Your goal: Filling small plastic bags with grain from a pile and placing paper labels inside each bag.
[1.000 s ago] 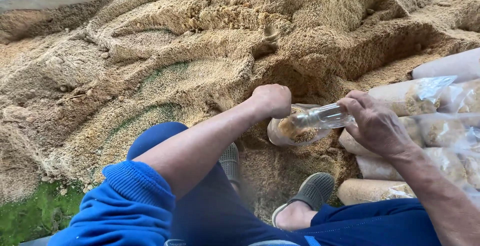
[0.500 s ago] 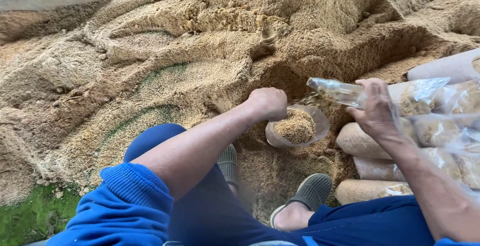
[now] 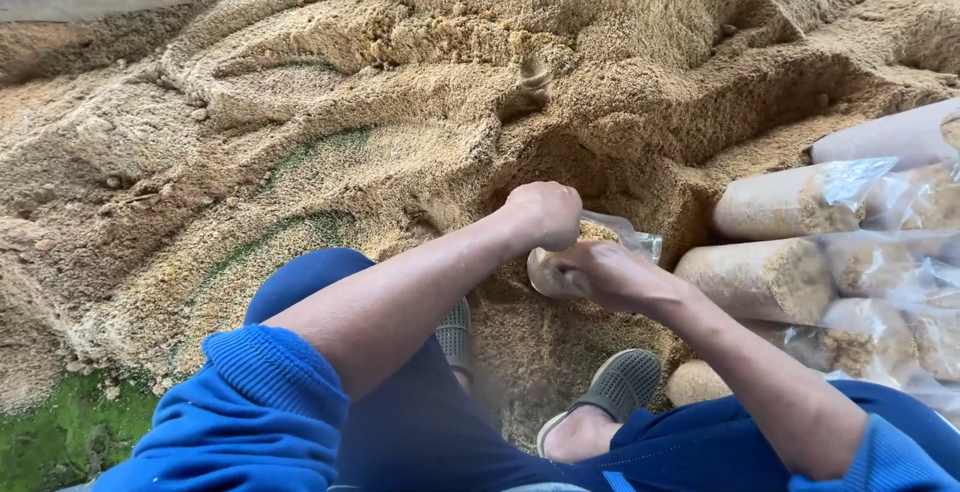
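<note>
One head-worn camera looks steeply down from close above the person's blue-sleeved forearms and knees, facing forward over the tan heap of loose sawdust (image 3: 400, 152), with stacked clear plastic sawdust-filled bags (image 3: 800, 272) at the right edge.

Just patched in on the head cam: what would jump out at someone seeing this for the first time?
First the sawdust heap, ridged and gouged, filling the top and left of the view. Low at centre, the left hand and right hand close together on a small clear bag partly filled with sawdust, above grey shoes. On the right lies a stack of filled bags, packed like logs.
</note>
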